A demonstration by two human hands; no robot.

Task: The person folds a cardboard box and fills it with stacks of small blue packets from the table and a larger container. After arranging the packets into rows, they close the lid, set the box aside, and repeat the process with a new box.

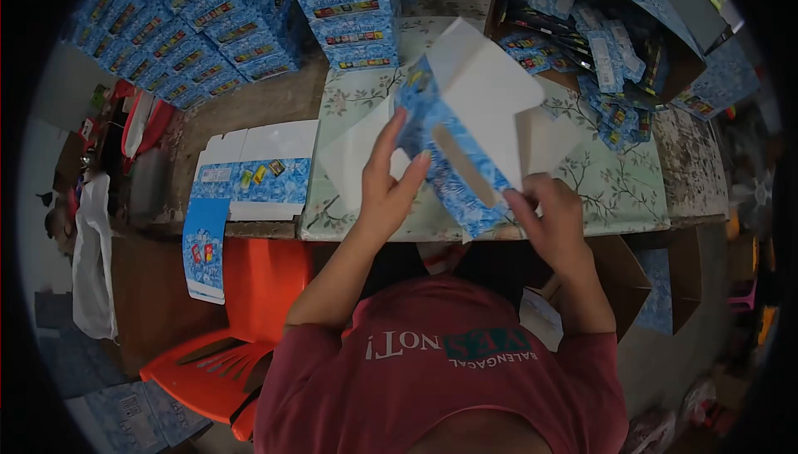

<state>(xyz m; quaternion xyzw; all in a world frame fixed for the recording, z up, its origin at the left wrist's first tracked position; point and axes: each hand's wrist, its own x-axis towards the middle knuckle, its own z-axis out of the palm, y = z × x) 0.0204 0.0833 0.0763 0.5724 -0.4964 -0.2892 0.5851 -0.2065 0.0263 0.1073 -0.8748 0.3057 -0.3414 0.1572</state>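
A blue and white printed carton [465, 163], partly unfolded with white flaps spread out, is held tilted above the table's flowered cloth. An elongated opening shows in its blue panel. My left hand [389, 180] grips the carton's left edge, thumb on the blue panel and fingers at the side. At the lower right corner, my right hand [549, 213] pinches the carton's edge between thumb and fingers. Flat white card [357, 150] lies behind the carton on the cloth. Further left, flat printed carton blanks [270, 175] rest at the table edge, one panel hanging down.
Stacked blue boxes [347, 13] stand at the back, with more piled at the back left. An open cardboard box [682, 46] of blue packets is at the back right, some packets [615, 113] spilling out. An orange chair [258, 296] stands below left.
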